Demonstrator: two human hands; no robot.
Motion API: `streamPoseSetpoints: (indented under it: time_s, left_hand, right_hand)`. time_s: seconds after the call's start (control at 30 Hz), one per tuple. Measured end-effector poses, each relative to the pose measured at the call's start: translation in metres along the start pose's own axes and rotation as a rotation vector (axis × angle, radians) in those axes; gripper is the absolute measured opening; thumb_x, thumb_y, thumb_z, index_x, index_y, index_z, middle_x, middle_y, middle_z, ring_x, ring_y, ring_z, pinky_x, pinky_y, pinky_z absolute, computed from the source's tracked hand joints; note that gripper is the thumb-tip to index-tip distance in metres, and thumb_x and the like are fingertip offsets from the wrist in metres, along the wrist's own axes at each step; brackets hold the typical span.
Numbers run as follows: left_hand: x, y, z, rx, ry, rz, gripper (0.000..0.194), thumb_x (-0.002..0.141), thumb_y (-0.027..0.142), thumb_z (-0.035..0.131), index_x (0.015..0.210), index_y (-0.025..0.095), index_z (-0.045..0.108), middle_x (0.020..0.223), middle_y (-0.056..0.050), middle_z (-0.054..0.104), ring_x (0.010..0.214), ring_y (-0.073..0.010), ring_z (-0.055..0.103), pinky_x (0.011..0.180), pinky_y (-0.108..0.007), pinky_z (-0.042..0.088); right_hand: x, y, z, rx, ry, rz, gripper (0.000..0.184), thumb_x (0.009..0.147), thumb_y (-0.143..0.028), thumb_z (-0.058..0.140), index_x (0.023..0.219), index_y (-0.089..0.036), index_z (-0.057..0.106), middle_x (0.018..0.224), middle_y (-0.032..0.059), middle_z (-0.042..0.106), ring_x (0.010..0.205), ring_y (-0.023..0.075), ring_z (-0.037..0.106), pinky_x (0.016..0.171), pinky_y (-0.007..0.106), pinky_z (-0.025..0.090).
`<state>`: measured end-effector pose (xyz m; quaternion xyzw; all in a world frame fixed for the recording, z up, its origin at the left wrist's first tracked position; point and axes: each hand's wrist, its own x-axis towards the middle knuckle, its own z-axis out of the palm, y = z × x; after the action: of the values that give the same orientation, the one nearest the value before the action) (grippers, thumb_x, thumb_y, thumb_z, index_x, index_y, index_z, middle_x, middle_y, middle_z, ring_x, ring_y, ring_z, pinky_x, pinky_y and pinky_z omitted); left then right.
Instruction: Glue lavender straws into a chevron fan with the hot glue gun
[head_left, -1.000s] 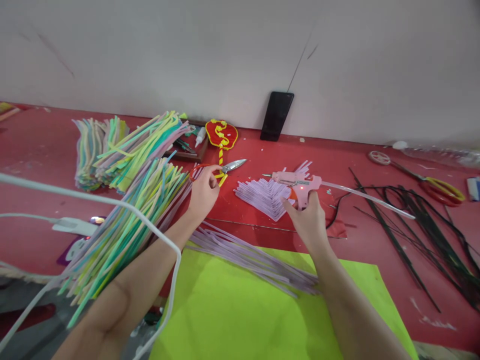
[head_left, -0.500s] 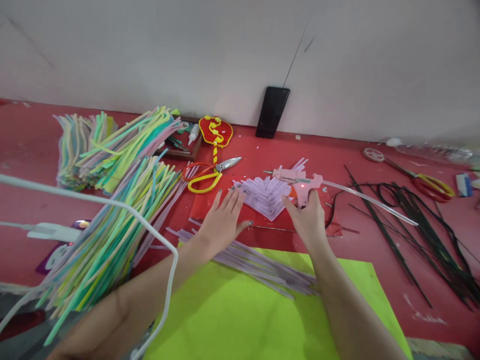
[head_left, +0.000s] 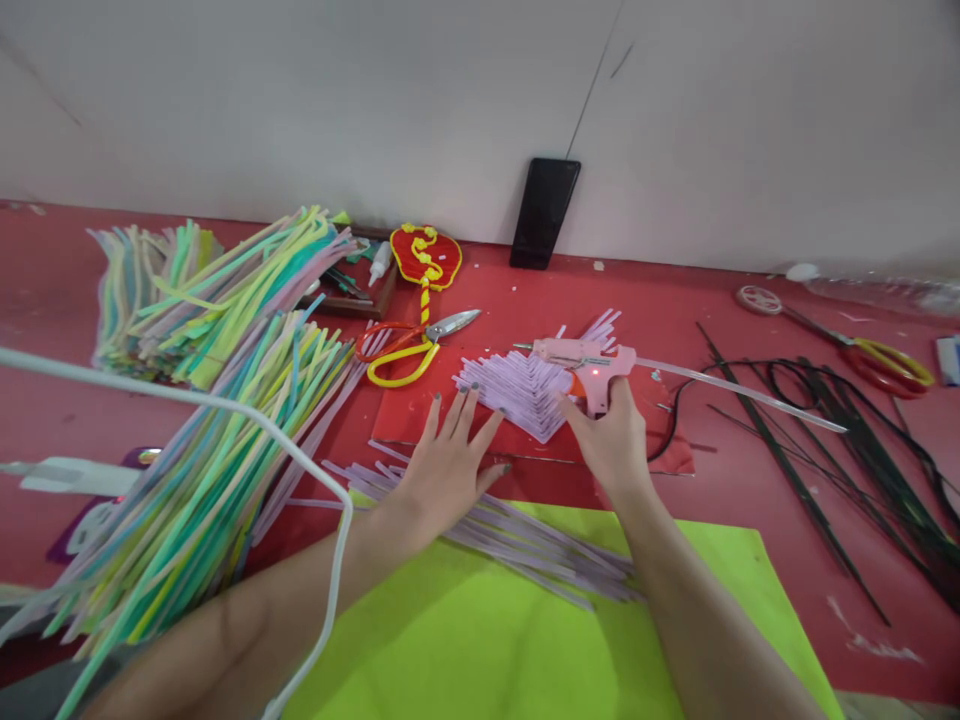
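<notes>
My right hand (head_left: pixel 615 445) is closed round the handle of a pink hot glue gun (head_left: pixel 574 350). The gun's nozzle points left, and a long clear glue stick (head_left: pixel 739 388) runs out of its back. Below and left of the gun lies a V-patterned piece of lilac pipe cleaners (head_left: pixel 517 385) on a red board (head_left: pixel 394 415). Palm down, my left hand (head_left: pixel 446 475) has its fingers spread, their tips at the piece's lower left edge. Loose lilac pipe cleaners (head_left: pixel 536 550) lie beneath and beside it, over a lime green sheet (head_left: pixel 525 645).
Bundles of coloured pipe cleaners (head_left: pixel 217 480) lie left. Yellow-and-red-handled scissors (head_left: pixel 409 350) sit behind my left hand. A phone (head_left: pixel 546 212) leans on the wall. Dark strips (head_left: pixel 806 490) and more scissors (head_left: pixel 840 340) lie right. A white cable (head_left: pixel 225 400) crosses at left.
My left hand's fingers have spread wider, with the index finger now apart from the others. The glue gun stays in my right hand. The whole view has shifted slightly.
</notes>
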<state>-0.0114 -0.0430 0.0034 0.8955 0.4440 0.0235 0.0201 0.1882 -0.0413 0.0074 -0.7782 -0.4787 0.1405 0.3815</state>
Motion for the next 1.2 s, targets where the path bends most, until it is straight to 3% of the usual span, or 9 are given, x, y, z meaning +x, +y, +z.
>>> streamPoseSetpoints:
  time_s: [0.47, 0.63, 1.2]
  left_hand:
    - [-0.0029, 0.0025, 0.0016, 0.013, -0.007, -0.072, 0.06, 0.093, 0.047, 0.041, 0.142, 0.014, 0.036, 0.149, -0.02, 0.032, 0.141, -0.0347, 0.021, 0.112, -0.058, 0.019]
    - [-0.0027, 0.0022, 0.0029, 0.029, -0.01, -0.082, 0.063, 0.093, 0.047, 0.038, 0.142, 0.007, 0.035, 0.148, -0.023, 0.032, 0.141, -0.0336, 0.022, 0.113, -0.056, 0.017]
    - [-0.0018, 0.0017, 0.0011, 0.033, 0.02, -0.085, 0.056, 0.094, 0.043, 0.039, 0.14, 0.01, 0.039, 0.147, -0.02, 0.036, 0.14, -0.0325, 0.026, 0.113, -0.056, 0.018]
  right_hand:
    - [0.0045, 0.0064, 0.0082, -0.017, -0.067, -0.031, 0.041, 0.067, -0.056, 0.061, 0.085, -0.021, 0.048, 0.064, 0.0001, 0.056, 0.06, 0.0189, 0.052, 0.057, 0.029, 0.037]
    - [0.0042, 0.0059, 0.0082, -0.019, -0.072, -0.039, 0.041, 0.068, -0.057, 0.061, 0.085, -0.022, 0.048, 0.065, 0.0003, 0.056, 0.06, 0.0192, 0.052, 0.057, 0.029, 0.037]
    - [0.0046, 0.0094, 0.009, -0.059, -0.07, -0.077, 0.047, 0.07, -0.06, 0.059, 0.092, -0.02, 0.05, 0.07, 0.0024, 0.058, 0.06, 0.0185, 0.052, 0.057, 0.029, 0.038]
